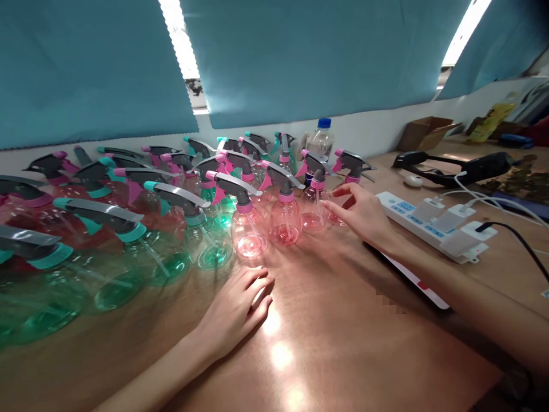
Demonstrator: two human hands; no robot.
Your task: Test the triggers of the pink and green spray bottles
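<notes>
Several clear spray bottles stand in rows, some pink and some green, with grey trigger heads. My right hand [362, 214] reaches to the right end of the front row, its thumb and fingers apart. Its thumb tip overlaps the edge of a pink spray bottle [313, 216]; whether it touches, I cannot tell. Behind that hand, another pink spray bottle [349, 166] is partly hidden. My left hand [235, 306] lies on the table with loosely bent fingers, holding nothing. Just beyond its fingertips are a pink spray bottle [249, 232] and a green-tinted spray bottle [208, 246].
On the right lie a white power strip [412, 214] with plugs and cables, a flat phone-like object [414, 277] under my right forearm, and a black headset [454, 166]. A blue-capped bottle [321, 140] and an open cardboard box [424, 133] stand farther back.
</notes>
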